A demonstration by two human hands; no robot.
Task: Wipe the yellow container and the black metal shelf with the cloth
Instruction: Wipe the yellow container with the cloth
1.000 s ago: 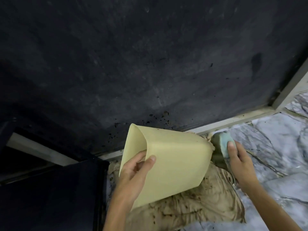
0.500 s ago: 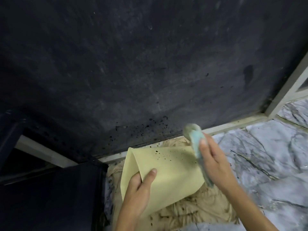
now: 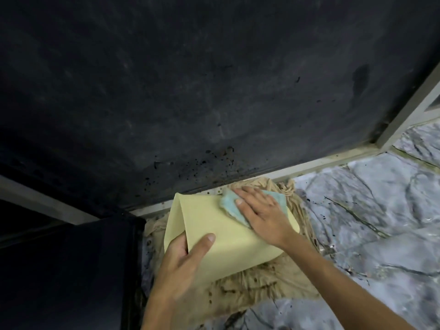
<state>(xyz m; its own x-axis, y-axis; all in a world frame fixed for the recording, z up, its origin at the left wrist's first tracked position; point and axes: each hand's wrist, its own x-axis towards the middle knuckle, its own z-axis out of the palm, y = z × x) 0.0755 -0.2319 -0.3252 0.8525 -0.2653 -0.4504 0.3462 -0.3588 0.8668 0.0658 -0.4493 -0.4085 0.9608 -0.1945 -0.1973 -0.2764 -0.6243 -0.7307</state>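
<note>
A pale yellow container (image 3: 223,236) lies tipped on its side, its open mouth facing left, over a stained beige rag. My left hand (image 3: 188,263) grips its rim, thumb on the outer wall and fingers inside. My right hand (image 3: 259,210) lies flat on the container's upper side, pressing a light blue cloth (image 3: 232,206) against it. A large black metal shelf surface (image 3: 190,91), dusty and speckled with dark crumbs near its front edge, fills the top of the view.
The stained beige rag (image 3: 262,284) is spread on a grey marble-pattern floor (image 3: 369,222). A pale frame strip (image 3: 321,166) runs along the shelf's lower edge. A dark block (image 3: 71,270) stands at the lower left.
My right hand brought the blue cloth from the container's far end onto its upper side and flattened it there. The dark specks seen on that side are gone. The container sank lower.
</note>
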